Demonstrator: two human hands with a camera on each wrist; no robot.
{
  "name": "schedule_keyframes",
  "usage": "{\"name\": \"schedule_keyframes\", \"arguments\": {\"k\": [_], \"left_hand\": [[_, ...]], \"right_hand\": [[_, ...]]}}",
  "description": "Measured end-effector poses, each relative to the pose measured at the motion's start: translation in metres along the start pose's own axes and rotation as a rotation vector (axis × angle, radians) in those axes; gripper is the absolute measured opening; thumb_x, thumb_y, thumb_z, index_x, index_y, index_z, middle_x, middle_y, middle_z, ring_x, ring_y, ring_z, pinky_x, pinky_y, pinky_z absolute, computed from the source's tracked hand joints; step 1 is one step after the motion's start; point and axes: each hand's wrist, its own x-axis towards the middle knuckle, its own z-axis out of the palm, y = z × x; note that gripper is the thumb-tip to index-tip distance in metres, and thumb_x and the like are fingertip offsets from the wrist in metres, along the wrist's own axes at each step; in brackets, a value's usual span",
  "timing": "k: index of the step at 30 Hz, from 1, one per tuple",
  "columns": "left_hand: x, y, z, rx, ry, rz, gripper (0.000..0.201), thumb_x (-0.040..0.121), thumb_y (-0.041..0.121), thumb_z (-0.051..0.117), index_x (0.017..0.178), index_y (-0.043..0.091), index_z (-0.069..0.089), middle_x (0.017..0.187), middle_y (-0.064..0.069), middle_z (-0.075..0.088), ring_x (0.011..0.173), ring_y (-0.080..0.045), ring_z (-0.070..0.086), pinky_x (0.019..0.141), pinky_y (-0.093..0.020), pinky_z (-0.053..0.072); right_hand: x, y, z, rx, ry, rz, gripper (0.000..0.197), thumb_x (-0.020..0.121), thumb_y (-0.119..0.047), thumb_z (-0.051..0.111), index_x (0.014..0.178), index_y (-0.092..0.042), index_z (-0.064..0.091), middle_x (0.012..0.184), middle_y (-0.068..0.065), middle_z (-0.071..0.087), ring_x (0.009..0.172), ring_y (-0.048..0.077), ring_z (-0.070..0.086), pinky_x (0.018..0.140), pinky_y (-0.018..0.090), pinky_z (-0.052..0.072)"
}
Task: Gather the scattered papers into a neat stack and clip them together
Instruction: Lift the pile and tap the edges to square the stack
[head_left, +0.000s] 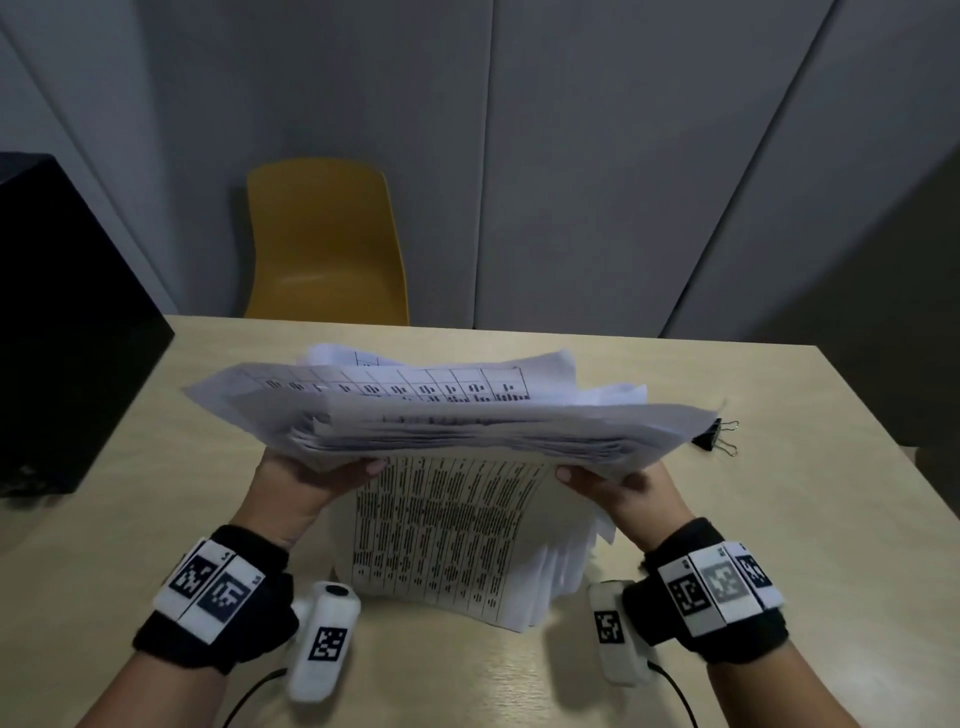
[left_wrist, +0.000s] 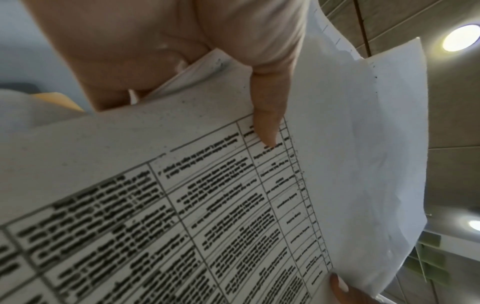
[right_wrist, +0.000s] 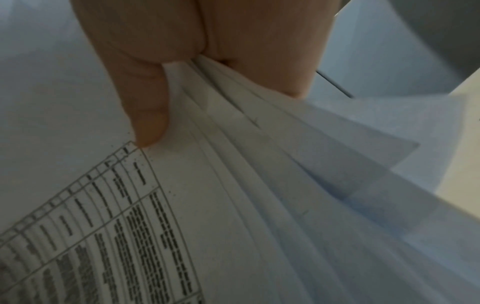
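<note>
A thick, uneven bundle of printed papers (head_left: 447, 499) stands upright on its lower edge on the table, its top edges splayed toward the far side. My left hand (head_left: 306, 480) grips its left side, thumb on the near printed sheet (left_wrist: 207, 205). My right hand (head_left: 618, 488) grips the right side, thumb pressed on the front sheet (right_wrist: 145, 226), with several fanned page edges (right_wrist: 285, 185) behind it. A black binder clip (head_left: 714, 439) lies on the table just past the bundle's right corner, partly hidden by the paper.
The beige table (head_left: 779, 519) runs to a far edge with a yellow chair (head_left: 322, 244) behind it. A black box (head_left: 57, 322) stands off the left side. Grey wall panels close the back.
</note>
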Motion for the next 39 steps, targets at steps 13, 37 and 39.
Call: {"name": "schedule_keyframes", "arguments": {"k": [13,37,39], "left_hand": [[-0.004,0.017,0.019,0.078,0.127,0.094,0.042,0.059,0.01,0.077,0.097,0.013,0.062,0.083,0.023,0.071,0.085,0.011,0.062,0.075,-0.004,0.047],[-0.007,0.039,0.033,0.046,0.133,0.256,0.043,0.061,-0.013,0.074,0.083,0.021,0.059,0.072,0.036,0.066,0.076,0.017,0.061,0.067,-0.002,0.046],[-0.007,0.044,0.034,0.008,0.104,0.299,0.049,0.058,-0.015,0.074,0.085,0.023,0.06,0.075,0.036,0.066,0.077,0.016,0.061,0.068,-0.002,0.046]], "right_hand": [[-0.001,-0.017,0.001,0.058,0.24,-0.211,0.037,0.062,-0.03,0.08,0.092,-0.021,0.062,0.083,-0.019,0.071,0.082,-0.007,0.063,0.07,0.014,0.052],[0.001,-0.018,0.011,0.015,0.182,-0.365,0.056,0.065,0.012,0.073,0.077,-0.043,0.072,0.076,-0.026,0.07,0.073,-0.005,0.065,0.068,0.016,0.053],[0.0,-0.026,0.004,0.017,0.165,-0.382,0.048,0.061,0.01,0.078,0.082,-0.032,0.072,0.078,-0.024,0.071,0.075,-0.003,0.066,0.069,0.016,0.053]]}}
